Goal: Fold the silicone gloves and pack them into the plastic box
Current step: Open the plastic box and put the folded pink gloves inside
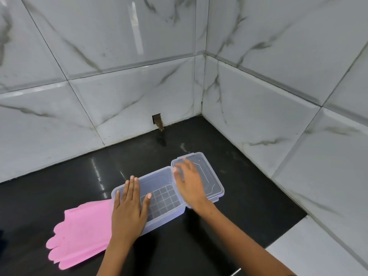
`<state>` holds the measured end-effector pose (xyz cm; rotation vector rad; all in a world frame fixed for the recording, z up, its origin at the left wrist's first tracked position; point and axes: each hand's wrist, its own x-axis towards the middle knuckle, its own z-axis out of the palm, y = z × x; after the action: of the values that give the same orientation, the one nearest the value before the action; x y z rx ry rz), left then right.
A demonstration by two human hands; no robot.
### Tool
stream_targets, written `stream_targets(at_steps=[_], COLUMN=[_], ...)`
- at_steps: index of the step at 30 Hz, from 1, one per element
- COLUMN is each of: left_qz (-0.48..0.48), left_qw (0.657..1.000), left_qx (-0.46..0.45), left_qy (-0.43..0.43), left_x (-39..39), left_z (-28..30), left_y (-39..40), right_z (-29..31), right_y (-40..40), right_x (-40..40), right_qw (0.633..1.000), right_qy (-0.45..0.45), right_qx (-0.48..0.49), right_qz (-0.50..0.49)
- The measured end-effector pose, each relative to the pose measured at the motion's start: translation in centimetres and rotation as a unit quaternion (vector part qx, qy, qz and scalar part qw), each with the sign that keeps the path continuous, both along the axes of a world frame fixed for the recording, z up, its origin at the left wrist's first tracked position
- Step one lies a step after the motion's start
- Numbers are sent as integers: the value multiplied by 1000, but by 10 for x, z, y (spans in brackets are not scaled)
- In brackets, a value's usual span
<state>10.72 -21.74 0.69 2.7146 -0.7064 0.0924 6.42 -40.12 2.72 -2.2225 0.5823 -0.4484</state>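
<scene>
A clear plastic box (pixel 159 182) lies on the black counter, its hinged lid (pixel 211 176) folded open to the right. A grid insert shows on the box floor, with nothing else inside. My left hand (pixel 129 208) rests flat with straight fingers on the box's left end. My right hand (pixel 189 182) hovers over the hinge between box and lid, fingers spread; whether it touches is unclear. Pink silicone gloves (pixel 83 230) lie flat and stacked on the counter to the left of the box, their fingers pointing left toward me.
The black counter (pixel 249 200) ends against white marble-tile walls (pixel 258 116) behind and to the right, meeting in a corner. A small dark hole (pixel 158 120) sits in the back wall at counter level. A white tiled surface (pixel 310 253) lies at the lower right.
</scene>
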Motion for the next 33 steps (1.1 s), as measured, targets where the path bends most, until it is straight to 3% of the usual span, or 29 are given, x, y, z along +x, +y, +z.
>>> stream_targets(at_steps=[3, 7, 19, 23, 26, 29, 33], left_qz=[-8, -29, -23, -35, 5, 88, 217], left_qw=[1000, 999, 999, 976, 953, 957, 958], left_qx=[-11, -19, -43, -210, -300, -276, -177], left_qy=[-4, -7, 6, 41, 41, 21, 64], left_x=[0, 4, 14, 7, 3, 13, 23], left_z=[3, 8, 9, 18, 20, 17, 10], left_y=[-4, -24, -41, -34, -10, 27, 88], right_z=[-7, -15, -16, -7, 8, 26, 26], right_y=[24, 20, 0, 0, 17, 55, 107], right_x=[-8, -14, -2, -8, -18, -23, -20], right_qw=[975, 957, 950, 957, 966, 963, 938], right_qy=[37, 71, 52, 46, -12, -90, -72], right_qx=[-180, -249, -280, -255, -220, -159, -151], right_qz=[127, 131, 129, 131, 136, 196, 302])
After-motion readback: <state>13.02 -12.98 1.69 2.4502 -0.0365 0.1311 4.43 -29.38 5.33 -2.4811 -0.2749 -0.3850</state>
